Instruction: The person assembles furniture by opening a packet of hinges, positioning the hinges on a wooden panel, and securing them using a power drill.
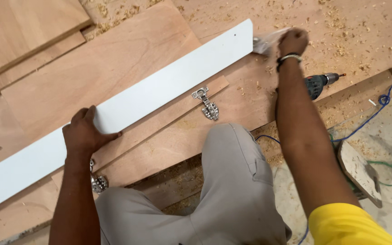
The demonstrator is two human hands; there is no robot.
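Broad plywood sheets (128, 59) cover the floor, littered with wood shavings, and serve as the work surface under the kneeling person. Across them lies a long white laminated strip (159, 88), running diagonally from lower left to upper right; it rests on a narrower plywood batten (169, 111), probably so that its edge lines up with the fittings there. The left hand (83, 134) lies flat on the strip near its lower end, fingers spread and palm pressed down, seemingly to keep the strip from sliding. The right hand (292, 41) reaches to the strip's far end, its grip closed around something pale and blurred; what it holds I cannot tell. A cordless drill (319, 84) lies just beside the right forearm, within easy reach. A metal concealed hinge (206, 104) sits on the batten near the strip's middle, and a second hinge (98, 183) shows below the left wrist.
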